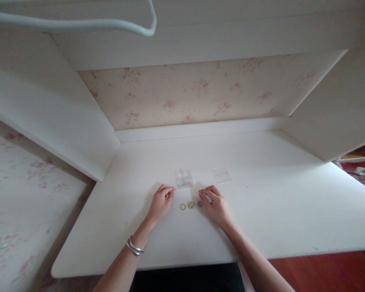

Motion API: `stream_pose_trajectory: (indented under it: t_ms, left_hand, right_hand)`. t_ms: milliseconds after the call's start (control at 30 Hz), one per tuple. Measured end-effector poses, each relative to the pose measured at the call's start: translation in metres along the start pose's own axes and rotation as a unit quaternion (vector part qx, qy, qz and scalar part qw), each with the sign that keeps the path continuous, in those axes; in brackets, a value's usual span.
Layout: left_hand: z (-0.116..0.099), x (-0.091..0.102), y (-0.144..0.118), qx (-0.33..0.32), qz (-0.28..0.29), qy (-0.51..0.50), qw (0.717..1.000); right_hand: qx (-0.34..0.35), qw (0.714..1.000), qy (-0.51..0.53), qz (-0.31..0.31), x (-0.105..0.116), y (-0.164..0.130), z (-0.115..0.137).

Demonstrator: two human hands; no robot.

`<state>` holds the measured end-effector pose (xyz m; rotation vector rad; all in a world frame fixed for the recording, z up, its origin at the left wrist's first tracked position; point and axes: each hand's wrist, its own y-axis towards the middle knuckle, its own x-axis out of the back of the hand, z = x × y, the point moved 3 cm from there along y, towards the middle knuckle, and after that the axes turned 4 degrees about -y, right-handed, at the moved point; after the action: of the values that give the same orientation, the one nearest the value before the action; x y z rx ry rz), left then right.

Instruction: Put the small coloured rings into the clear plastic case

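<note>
Below centre frame, three small rings (191,205) lined up on the table (292,202); right hand (215,205) grip pinching the rightmost, left hand (161,202) curled, holding nothing.

**No legible writing in view**

Nothing in the head view can be read: no text, label, brand, number or sign. The small clear box (184,178) and the clear lid (222,174) lying on the white desk (292,202) carry no visible print. The three rings (191,205) are too small to show any marking. The wallpaper (200,93) behind the desk has only a faded flower pattern, with no lettering.
</note>
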<state>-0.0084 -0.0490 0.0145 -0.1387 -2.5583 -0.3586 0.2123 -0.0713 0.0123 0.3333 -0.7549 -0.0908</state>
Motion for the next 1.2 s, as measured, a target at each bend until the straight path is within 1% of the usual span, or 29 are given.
stream_pose_trajectory:
  t_ms: [100, 200, 300, 433, 567, 733, 833, 967, 1033, 1100, 1200]
  left_hand:
    - [0.004, 0.003, -0.003, 0.008, -0.001, -0.015, 1.0]
    - [0.005, 0.004, -0.003, 0.004, 0.0, -0.016, 1.0]
    - [0.005, 0.005, -0.003, 0.002, 0.006, -0.012, 1.0]
    - [0.004, 0.005, -0.006, 0.0, 0.017, -0.012, 1.0]
    - [0.003, 0.004, -0.008, -0.011, 0.033, -0.01, 0.999]
    - [0.0, 0.004, -0.01, -0.006, 0.048, -0.011, 0.999]
    - [-0.007, 0.004, -0.014, -0.015, 0.082, 0.006, 0.996]
    - [-0.016, 0.001, -0.021, -0.066, 0.143, 0.074, 0.985]
    - [-0.018, 0.0, -0.024, -0.085, 0.151, 0.103, 0.979]
    - [-0.018, -0.001, -0.025, -0.092, 0.152, 0.119, 0.977]
    - [-0.018, -0.001, -0.026, -0.093, 0.155, 0.125, 0.976]
  right_hand:
    - [0.087, 0.991, -0.062, 0.076, -0.004, -0.009, 0.028]
    - [0.149, 0.969, -0.133, 0.147, -0.008, -0.014, 0.052]
    - [0.175, 0.95, -0.185, 0.183, -0.011, -0.013, 0.065]
    - [0.183, 0.934, -0.233, 0.199, -0.018, -0.008, 0.068]
    - [0.197, 0.932, -0.236, 0.191, -0.025, -0.007, 0.07]
    - [0.179, 0.95, -0.193, 0.167, -0.02, -0.003, 0.069]
    - [0.143, 0.966, -0.165, 0.136, -0.014, 0.009, 0.059]
    - [0.089, 0.981, -0.159, 0.067, -0.009, 0.033, 0.037]
    - [0.08, 0.982, -0.164, 0.047, -0.009, 0.043, 0.029]
    - [0.079, 0.982, -0.17, 0.037, -0.012, 0.051, 0.025]
    - [0.083, 0.979, -0.18, 0.043, -0.016, 0.058, 0.025]
